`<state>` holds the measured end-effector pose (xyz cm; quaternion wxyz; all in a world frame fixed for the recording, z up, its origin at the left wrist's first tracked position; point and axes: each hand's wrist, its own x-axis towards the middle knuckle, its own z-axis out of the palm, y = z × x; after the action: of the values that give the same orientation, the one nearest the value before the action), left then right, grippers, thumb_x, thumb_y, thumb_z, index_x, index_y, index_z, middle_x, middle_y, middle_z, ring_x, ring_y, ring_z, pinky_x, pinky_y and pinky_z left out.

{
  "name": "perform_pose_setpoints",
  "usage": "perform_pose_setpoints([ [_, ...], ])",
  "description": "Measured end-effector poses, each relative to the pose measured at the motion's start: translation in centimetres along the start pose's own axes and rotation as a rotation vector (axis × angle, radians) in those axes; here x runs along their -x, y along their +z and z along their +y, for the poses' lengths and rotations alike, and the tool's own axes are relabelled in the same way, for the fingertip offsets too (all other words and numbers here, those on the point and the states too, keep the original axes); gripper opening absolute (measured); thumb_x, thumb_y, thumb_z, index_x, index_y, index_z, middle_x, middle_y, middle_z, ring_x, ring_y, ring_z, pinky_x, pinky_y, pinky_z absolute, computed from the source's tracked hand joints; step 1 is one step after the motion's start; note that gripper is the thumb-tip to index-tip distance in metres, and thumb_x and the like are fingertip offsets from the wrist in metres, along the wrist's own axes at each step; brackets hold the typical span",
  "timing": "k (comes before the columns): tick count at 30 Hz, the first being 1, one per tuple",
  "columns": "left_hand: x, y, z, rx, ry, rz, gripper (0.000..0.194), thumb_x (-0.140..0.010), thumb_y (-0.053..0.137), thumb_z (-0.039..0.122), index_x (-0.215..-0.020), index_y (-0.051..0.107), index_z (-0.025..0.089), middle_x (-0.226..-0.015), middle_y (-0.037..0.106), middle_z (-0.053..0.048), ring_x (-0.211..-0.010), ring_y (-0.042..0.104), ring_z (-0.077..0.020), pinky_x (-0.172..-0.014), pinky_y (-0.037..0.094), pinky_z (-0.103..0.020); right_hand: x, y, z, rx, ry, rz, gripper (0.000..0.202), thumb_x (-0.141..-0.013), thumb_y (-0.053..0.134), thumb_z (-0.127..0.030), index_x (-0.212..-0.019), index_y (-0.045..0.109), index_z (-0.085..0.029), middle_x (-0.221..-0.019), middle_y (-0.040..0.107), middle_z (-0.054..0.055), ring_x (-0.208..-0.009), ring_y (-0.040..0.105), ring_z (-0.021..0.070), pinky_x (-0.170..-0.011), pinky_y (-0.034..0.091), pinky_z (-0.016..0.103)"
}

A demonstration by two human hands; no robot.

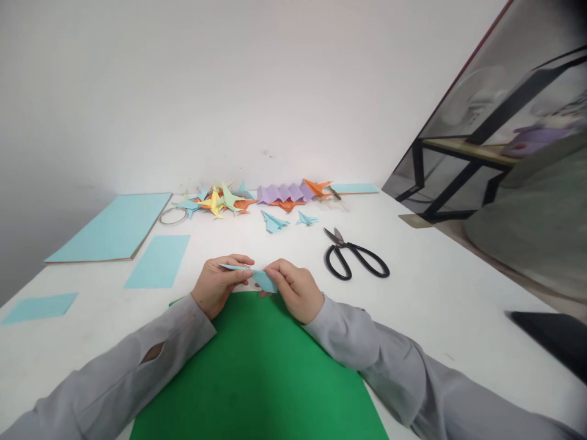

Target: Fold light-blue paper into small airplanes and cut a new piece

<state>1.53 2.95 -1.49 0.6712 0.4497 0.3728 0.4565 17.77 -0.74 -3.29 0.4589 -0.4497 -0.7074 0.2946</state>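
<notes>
A small folded piece of light blue paper (265, 281) is held between both hands, above the far edge of a green sheet (266, 366). My left hand (221, 282) pinches its left part, where a thin pointed end sticks out to the left. At the right part, the thumb and fingers of my right hand (296, 287) grip the paper. Some fingertips are hidden behind it. Beyond the hands lie two small blue folded paper planes (274, 222). Black-handled scissors (342, 244) rest to the right with their blades parted.
Blue sheets (110, 227) are stacked at the back left, with a blue rectangle (158, 261) and a smaller blue piece (40, 307) nearer. Along the wall lie a tape roll (173, 215), colourful folded papers (220, 200) and pleated purple paper (284, 193). A dark object (553, 336) sits far right.
</notes>
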Motion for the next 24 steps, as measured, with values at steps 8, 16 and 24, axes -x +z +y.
perform_pose_setpoints([
  [8, -0.15, 0.23, 0.24, 0.073, -0.045, 0.022, 0.01, -0.054, 0.074, 0.019, -0.057, 0.068, 0.012, -0.076, 0.064, -0.003, -0.054, 0.055, -0.0077, -0.05, 0.044, -0.021, -0.02, -0.13, 0.34, -0.118, 0.082, 0.135, 0.031, -0.09, 0.032, -0.041, -0.087, 0.055, -0.019, -0.062, 0.063, 0.001, -0.054, 0.06, 0.0136, -0.054, 0.047, 0.026],
  [16, 0.12, 0.28, -0.49, -0.168, 0.063, -0.091, 0.008, -0.058, 0.073, 0.02, -0.061, 0.07, 0.014, -0.08, 0.064, -0.003, -0.056, 0.054, -0.0083, -0.053, 0.044, -0.022, -0.08, 0.17, 0.28, -0.071, -0.082, 0.047, 0.02, -0.078, 0.058, -0.031, -0.094, 0.053, -0.02, -0.08, 0.068, 0.004, -0.074, 0.064, 0.0164, -0.067, 0.05, 0.028],
  [24, 0.04, 0.11, -0.42, -0.274, 0.12, -0.2, 0.018, -0.071, 0.063, 0.031, -0.065, 0.07, 0.015, -0.084, 0.064, -0.006, -0.062, 0.055, -0.0112, -0.051, 0.044, -0.023, 0.1, 0.33, 0.18, 0.004, -0.073, 0.18, 0.01, -0.076, 0.059, -0.027, -0.082, 0.06, -0.019, -0.068, 0.07, 0.003, -0.061, 0.066, 0.0157, -0.059, 0.051, 0.025],
])
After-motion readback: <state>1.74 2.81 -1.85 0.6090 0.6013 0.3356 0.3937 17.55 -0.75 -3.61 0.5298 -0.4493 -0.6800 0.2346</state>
